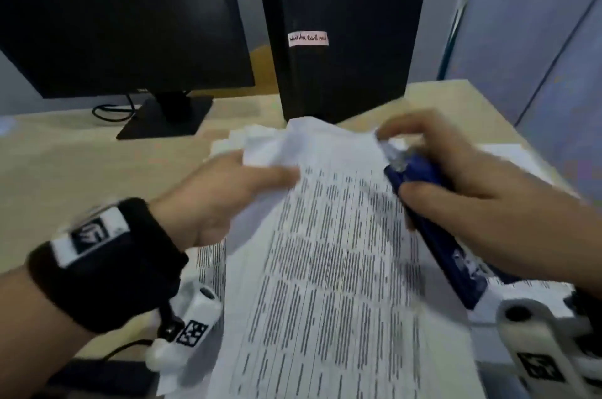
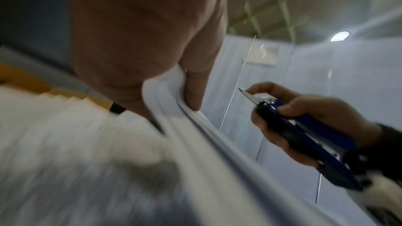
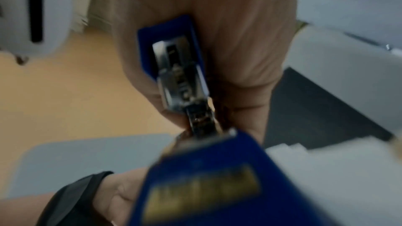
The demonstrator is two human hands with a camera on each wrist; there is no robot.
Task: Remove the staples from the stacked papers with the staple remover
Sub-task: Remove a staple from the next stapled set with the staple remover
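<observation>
A stack of printed papers [image 1: 329, 252] is lifted off the desk, its far end curled up. My left hand [image 1: 241, 190] grips the upper left part of the stack [image 2: 165, 102], thumb on top, fingers beneath. My right hand [image 1: 456, 177] holds a long blue staple remover [image 1: 433, 219], fingers curled round its handle. Its metal tip [image 1: 391, 154] sits at the stack's upper right corner in the head view. In the left wrist view the tip [image 2: 250, 95] stands just off the paper edge. The right wrist view shows the blue tool [image 3: 178, 68] in my palm. No staple is visible.
A dark monitor [image 1: 114, 17] on its stand is at the back left of the wooden desk [image 1: 65, 164]. A black upright box [image 1: 338, 40] with a pink label stands just behind the papers. More white sheets [image 1: 234, 141] lie under the stack. A blue partition [image 1: 537, 40] borders the right.
</observation>
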